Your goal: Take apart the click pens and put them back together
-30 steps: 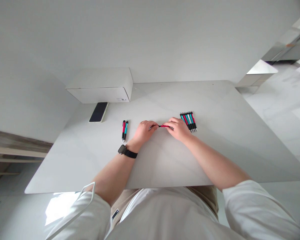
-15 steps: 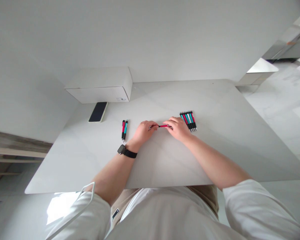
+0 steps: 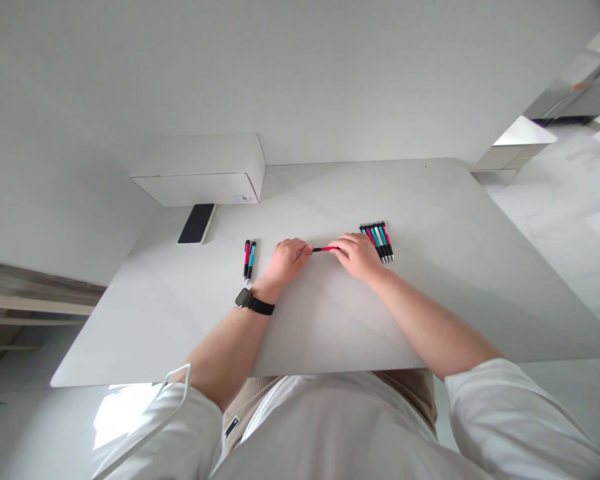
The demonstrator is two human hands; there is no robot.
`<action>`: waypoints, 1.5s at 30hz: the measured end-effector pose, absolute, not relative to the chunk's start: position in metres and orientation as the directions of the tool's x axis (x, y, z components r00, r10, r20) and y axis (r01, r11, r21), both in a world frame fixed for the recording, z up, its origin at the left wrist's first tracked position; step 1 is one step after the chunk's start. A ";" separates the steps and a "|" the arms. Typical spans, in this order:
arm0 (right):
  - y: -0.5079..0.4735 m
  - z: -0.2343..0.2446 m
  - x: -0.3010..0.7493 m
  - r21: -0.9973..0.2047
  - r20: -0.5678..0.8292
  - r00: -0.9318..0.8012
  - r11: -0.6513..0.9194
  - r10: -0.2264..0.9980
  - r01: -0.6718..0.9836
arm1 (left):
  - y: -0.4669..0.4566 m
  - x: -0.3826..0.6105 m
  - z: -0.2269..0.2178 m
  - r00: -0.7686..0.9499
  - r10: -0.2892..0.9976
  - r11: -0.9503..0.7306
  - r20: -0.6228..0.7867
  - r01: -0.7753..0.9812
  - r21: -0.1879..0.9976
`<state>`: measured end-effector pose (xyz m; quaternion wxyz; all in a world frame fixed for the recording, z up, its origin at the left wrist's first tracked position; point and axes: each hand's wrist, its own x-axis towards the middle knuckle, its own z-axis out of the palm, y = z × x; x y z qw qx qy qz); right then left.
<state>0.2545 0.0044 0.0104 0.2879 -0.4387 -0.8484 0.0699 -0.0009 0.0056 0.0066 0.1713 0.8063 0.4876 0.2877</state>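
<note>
Between my two hands a red pen (image 3: pixel 327 249) with a black grip lies level, just above the table. My left hand (image 3: pixel 287 260) is closed on its black end, with the tip hidden by the fingers. My right hand (image 3: pixel 356 255) pinches the red end, and its fingers cover that part. Left of my left hand lie a red pen (image 3: pixel 247 259) and a teal pen (image 3: pixel 251 261), side by side. Just beyond my right hand is a row of several red, teal and white pens (image 3: pixel 379 240), partly covered by that hand.
The white table (image 3: pixel 445 267) meets the wall at the back. A long white box (image 3: pixel 205 189) stands at the back left, with a dark-screened phone (image 3: pixel 197 223) lying before it. A black watch (image 3: pixel 253 303) is on my left wrist.
My left hand has shifted slightly left and away from me along the pen, so more of the black grip shows. My right hand has stayed nearly in place.
</note>
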 end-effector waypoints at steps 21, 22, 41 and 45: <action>0.006 0.009 0.254 -0.430 0.436 -0.411 0.587 0.801 0.687 | 0.005 -0.003 0.007 0.336 0.868 -0.497 0.366 0.612 0.616; 0.006 0.009 0.254 -0.428 0.440 -0.411 0.589 0.798 0.685 | 0.005 -0.003 0.006 0.331 0.871 -0.491 0.363 0.617 0.615; 0.007 0.010 0.255 -0.426 0.438 -0.406 0.583 0.802 0.691 | 0.007 -0.003 0.004 0.383 0.869 -0.494 0.314 0.647 0.580; 0.008 0.007 0.253 -0.423 0.413 -0.421 0.580 0.807 0.696 | 0.009 -0.003 0.003 0.347 0.871 -0.491 0.348 0.643 0.588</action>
